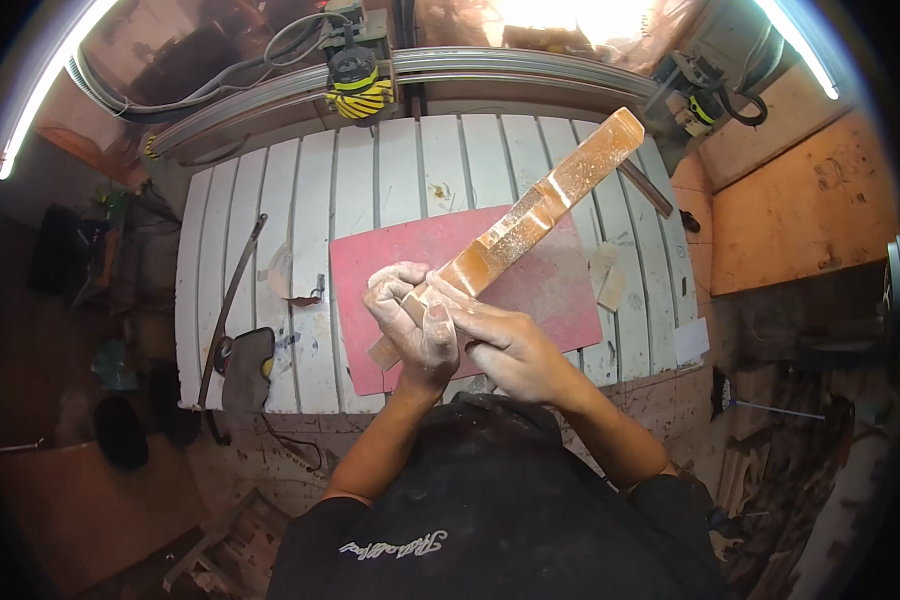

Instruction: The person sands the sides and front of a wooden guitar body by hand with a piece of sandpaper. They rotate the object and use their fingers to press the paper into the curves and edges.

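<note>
A long orange-brown wooden piece point(538, 210), streaked with pale dust, slants up to the right above a pink board point(510, 300). My left hand point(415, 330) is dusty and closed around its lower end, with the thumb on top. My right hand point(515, 355) meets it from the lower right, fingers pressed together on the piece beside my left thumb. The part of the piece between my hands is mostly hidden. The pink board lies on a white slatted table point(245, 200).
A long dark strip point(237, 297) and a grey tool with black and yellow parts point(246, 372) are at the left. Pale offcuts point(610, 285), a dark bar point(648, 188) and white paper point(691, 340) are at the right. A metal rail point(510, 65) with mounted machinery spans the back.
</note>
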`<action>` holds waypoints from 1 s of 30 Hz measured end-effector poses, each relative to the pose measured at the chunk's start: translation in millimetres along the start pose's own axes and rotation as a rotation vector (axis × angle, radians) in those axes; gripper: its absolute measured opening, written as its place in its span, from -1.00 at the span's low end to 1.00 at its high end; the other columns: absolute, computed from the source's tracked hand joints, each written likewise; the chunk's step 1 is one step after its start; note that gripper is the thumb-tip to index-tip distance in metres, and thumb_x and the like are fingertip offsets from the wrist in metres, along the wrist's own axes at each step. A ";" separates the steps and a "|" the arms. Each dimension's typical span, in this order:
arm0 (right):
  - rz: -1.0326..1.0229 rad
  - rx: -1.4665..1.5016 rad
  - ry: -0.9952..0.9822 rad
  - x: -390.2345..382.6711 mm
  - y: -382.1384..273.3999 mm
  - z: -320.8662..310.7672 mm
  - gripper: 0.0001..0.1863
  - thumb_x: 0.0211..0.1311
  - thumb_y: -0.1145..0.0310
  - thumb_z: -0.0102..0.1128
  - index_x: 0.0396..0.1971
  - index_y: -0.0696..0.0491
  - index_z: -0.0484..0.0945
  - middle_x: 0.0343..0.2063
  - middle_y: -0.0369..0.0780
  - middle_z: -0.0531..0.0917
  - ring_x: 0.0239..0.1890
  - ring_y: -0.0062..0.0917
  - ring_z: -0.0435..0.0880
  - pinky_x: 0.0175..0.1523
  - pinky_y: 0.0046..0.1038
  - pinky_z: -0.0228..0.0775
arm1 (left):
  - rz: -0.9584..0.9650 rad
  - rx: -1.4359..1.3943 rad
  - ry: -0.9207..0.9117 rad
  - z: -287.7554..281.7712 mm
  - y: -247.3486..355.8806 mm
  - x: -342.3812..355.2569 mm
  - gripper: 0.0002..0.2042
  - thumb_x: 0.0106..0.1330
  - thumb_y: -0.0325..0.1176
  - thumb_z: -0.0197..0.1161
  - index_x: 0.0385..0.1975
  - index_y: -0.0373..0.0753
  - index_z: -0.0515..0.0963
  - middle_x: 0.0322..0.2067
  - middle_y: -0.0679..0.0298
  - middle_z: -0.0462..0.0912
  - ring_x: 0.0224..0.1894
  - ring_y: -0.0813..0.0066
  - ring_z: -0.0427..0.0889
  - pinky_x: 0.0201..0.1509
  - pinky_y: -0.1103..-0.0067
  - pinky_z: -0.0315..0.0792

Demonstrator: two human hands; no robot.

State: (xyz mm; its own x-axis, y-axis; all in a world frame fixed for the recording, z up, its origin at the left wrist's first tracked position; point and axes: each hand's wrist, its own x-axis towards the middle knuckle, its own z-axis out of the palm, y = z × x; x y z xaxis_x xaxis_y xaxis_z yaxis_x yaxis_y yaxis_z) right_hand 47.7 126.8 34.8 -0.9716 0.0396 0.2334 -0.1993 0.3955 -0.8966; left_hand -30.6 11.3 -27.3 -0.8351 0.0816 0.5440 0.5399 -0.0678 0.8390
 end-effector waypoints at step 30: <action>-0.089 -0.302 0.475 -7.0 -19.3 -26.1 -0.33 0.08 0.81 -0.11 0.25 0.24 0.58 0.21 0.06 0.65 0.36 -0.22 0.58 0.47 -0.28 0.36 | -0.052 -0.089 -0.173 -14.4 -9.4 48.6 -0.86 0.42 -0.37 -0.12 -0.18 -0.30 0.25 -0.15 0.17 0.29 -0.07 0.43 0.28 0.17 0.36 0.28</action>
State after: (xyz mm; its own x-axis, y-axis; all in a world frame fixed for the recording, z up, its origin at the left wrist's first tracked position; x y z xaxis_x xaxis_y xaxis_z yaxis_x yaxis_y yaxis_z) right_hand 61.7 142.8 60.3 -0.7748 0.3750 0.5090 -0.1641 0.6581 -0.7348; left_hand -77.7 1.5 -8.9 -0.8270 0.2567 0.5002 0.4783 -0.1463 0.8659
